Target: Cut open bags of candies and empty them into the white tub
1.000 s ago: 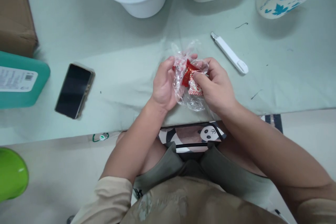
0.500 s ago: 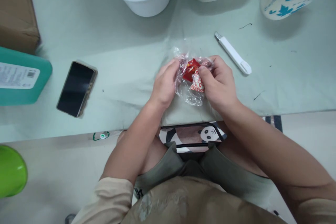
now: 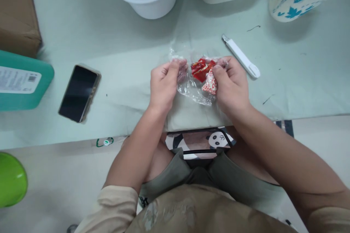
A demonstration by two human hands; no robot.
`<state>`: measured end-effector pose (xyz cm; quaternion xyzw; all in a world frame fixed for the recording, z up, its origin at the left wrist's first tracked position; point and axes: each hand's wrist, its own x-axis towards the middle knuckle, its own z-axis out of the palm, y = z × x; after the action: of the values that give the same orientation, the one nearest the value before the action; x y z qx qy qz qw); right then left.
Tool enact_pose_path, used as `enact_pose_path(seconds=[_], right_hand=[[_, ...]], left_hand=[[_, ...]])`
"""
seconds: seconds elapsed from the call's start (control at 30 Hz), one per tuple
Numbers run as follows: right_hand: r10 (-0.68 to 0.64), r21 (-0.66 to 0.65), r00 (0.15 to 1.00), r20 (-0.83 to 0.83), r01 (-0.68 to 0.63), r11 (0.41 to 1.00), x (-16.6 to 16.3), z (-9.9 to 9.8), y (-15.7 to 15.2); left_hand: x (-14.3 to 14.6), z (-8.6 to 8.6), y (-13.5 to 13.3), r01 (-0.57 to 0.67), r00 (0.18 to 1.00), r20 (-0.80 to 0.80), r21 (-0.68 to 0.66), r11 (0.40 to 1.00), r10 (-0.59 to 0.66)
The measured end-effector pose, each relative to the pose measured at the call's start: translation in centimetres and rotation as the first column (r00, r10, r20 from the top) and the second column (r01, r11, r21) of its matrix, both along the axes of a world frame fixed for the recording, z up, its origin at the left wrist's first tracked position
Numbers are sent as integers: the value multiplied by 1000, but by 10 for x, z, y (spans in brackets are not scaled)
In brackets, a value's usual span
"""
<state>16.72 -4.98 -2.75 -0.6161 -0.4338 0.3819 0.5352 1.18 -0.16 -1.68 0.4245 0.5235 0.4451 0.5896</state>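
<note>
Clear bag [image 3: 191, 94] with red-white candies [image 3: 202, 73], print unreadable; left hand [image 3: 162, 87], right hand [image 3: 232, 85] grips pinching bag.

You see a glossy, crinkled clear plastic bag [image 3: 194, 93], a matt pale-green cloth worktop [image 3: 123, 43], and a glossy black glass phone [image 3: 79, 93].

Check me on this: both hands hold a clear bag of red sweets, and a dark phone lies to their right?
Not quite. The head view shows the phone lying to the left of the hands, not the right. The left hand and right hand do both hold the clear bag of red sweets.
</note>
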Motion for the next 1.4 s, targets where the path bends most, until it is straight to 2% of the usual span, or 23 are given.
enact_pose_path(seconds=[0.13, 0.27, 0.37, 0.47, 0.57, 0.63, 0.67, 0.77, 0.83, 0.9, 1.03, 1.17, 1.3, 1.4], right_hand=[[-43, 1, 983, -177, 44, 999, 3, -11, 8], [-106, -12, 952, -287, 107, 994, 3, -7, 9], [-105, -14, 930, -353, 107, 994, 1, -4, 9], [-91, -26, 916, -390, 88, 996, -1, -2, 10], [-75, -14, 901, -428, 76, 997, -3, 0, 10], [-56, -6, 883, -466, 60, 998, -4, 5, 10], [-46, -17, 874, -483, 43, 999, -5, 9, 9], [-34, -107, 853, -522, -26, 994, -9, 20, 8], [-38, -166, 837, -546, -64, 984, -10, 25, 7], [-44, -191, 823, -566, -79, 978, -10, 25, 7], [17, -220, 841, -541, -162, 962, -3, 18, 7], [9, -239, 822, -569, -176, 955, -2, 24, 6], [-47, -289, 777, -628, -177, 941, -8, 38, 7], [-45, -288, 733, -679, -210, 934, -9, 42, 5]], left_hand=[[-3, 7, 7, -102, 987, 119, -69, 992, 109], [-8, 9, 13, -181, 961, 184, -136, 974, 205], [-11, 8, 17, -242, 927, 241, -198, 950, 287], [-12, 11, 21, -273, 883, 305, -285, 919, 357], [-11, 20, 19, -244, 826, 403, -376, 894, 395], [-11, 27, 14, -156, 806, 485, -379, 912, 340], [-10, 30, 10, -84, 816, 513, -353, 932, 267], [-9, 30, 1, 141, 887, 463, -285, 948, 8], [-7, 24, -2, 211, 914, 393, -251, 945, -99], [-6, 17, -2, 208, 935, 329, -202, 957, -134], [-3, 11, -1, 129, 969, 226, -124, 984, -98], [1, 19, -7, 109, 983, 157, -84, 990, -95], [3, 26, -10, 155, 975, 170, -69, 986, -141], [0, 29, -5, 124, 975, 192, -60, 990, -111]])
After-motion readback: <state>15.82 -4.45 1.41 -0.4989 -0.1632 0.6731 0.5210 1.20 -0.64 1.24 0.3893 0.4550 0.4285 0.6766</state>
